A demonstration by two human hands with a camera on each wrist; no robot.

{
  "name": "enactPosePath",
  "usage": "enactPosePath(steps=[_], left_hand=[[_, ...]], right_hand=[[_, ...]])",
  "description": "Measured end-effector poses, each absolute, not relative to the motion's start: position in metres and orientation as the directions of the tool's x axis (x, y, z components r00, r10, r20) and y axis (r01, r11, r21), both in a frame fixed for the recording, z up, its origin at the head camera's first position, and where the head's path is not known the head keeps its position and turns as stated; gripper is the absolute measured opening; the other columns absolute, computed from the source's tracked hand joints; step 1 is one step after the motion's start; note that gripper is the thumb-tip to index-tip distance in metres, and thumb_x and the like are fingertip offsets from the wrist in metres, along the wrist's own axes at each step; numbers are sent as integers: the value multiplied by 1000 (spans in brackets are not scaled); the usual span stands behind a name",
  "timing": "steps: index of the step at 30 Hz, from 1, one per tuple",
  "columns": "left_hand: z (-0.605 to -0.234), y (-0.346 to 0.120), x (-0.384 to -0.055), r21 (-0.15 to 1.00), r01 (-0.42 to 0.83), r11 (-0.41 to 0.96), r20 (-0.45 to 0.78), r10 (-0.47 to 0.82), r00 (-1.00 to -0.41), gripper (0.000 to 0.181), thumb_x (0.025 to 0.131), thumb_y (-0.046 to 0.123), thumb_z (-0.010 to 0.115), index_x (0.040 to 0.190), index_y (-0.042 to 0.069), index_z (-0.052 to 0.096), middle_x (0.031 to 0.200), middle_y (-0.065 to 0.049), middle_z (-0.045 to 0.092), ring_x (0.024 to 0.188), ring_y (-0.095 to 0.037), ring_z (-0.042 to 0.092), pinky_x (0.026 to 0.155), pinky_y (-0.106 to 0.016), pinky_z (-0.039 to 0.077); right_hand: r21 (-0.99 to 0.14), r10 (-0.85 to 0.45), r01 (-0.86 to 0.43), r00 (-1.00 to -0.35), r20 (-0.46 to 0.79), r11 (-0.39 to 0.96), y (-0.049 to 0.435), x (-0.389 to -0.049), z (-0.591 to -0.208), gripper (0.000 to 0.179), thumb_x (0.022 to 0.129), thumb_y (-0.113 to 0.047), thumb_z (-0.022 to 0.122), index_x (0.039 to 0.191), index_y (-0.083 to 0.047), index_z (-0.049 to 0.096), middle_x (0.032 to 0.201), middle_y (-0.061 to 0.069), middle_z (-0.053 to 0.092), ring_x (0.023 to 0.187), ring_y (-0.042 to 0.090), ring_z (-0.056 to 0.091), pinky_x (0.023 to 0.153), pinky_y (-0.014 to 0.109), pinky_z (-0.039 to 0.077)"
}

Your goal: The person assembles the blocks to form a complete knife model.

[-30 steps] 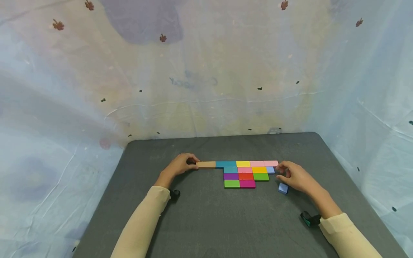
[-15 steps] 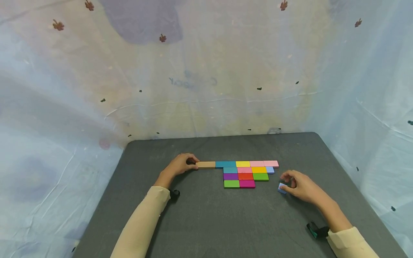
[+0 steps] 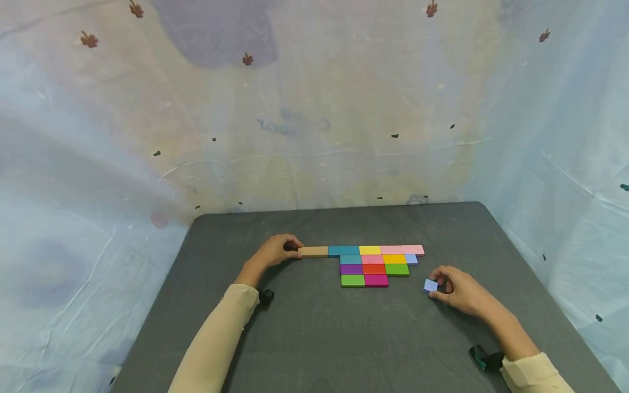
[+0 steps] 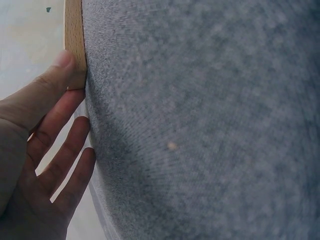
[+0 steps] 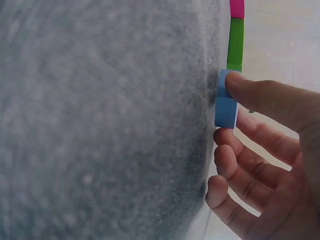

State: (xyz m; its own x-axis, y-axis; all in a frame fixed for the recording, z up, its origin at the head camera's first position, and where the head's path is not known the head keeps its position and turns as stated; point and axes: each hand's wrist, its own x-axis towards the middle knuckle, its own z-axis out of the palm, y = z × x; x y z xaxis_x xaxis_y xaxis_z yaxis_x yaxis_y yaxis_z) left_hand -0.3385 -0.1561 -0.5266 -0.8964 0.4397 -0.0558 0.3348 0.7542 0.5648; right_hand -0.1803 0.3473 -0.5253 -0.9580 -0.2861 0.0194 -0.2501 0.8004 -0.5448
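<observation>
At the left end of the top row, my left hand (image 3: 276,250) holds a plain wooden block (image 3: 313,251) between thumb and index finger. The left wrist view shows the thumb against that block's end, with the other fingers loosely bent. Off to the right, my right hand (image 3: 458,287) pinches a small light-blue block (image 3: 430,285), thumb on the near side. In the right wrist view this blue block (image 5: 226,111) stands low at the tabletop. Several flat coloured blocks lie edge to edge, including a teal block (image 3: 344,250) touching the wooden one and a pink block (image 3: 413,249) at the right end.
Beneath the top row, shorter rows hold a small blue block (image 3: 411,260), a green block (image 3: 397,269) and a magenta block (image 3: 376,280). The dark grey table (image 3: 314,338) has a patterned sheet (image 3: 314,109) behind it and at both sides.
My right hand has moved from beside the rows' right end, nearer and to the right, and taken hold of the loose blue block, which has turned slightly. My left hand stays put.
</observation>
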Motion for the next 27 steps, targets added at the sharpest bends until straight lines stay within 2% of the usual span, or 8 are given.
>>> enactPosePath(steps=[19, 27], left_hand=[[-528, -155, -340, 558, 329, 762, -62, 434, -899, 26, 96, 25, 84, 120, 18, 79, 116, 1, 77, 110, -20, 71, 105, -51, 54], [-527, -155, -338, 560, 331, 760, -61, 436, -898, 27, 95, 26, 84, 121, 18, 79, 116, 2, 77, 111, -20, 71, 108, -52, 51]], right_hand=[[-546, -336, -317, -939, 67, 775, 321, -193, -520, 35, 91, -17, 88, 119, -7, 70, 108, 1, 67, 84, 14, 54, 68, 26, 47], [-537, -377, -357, -923, 77, 764, 309, -198, -521, 36, 92, -18, 88, 121, -7, 69, 110, 1, 68, 84, 11, 53, 69, 26, 47]])
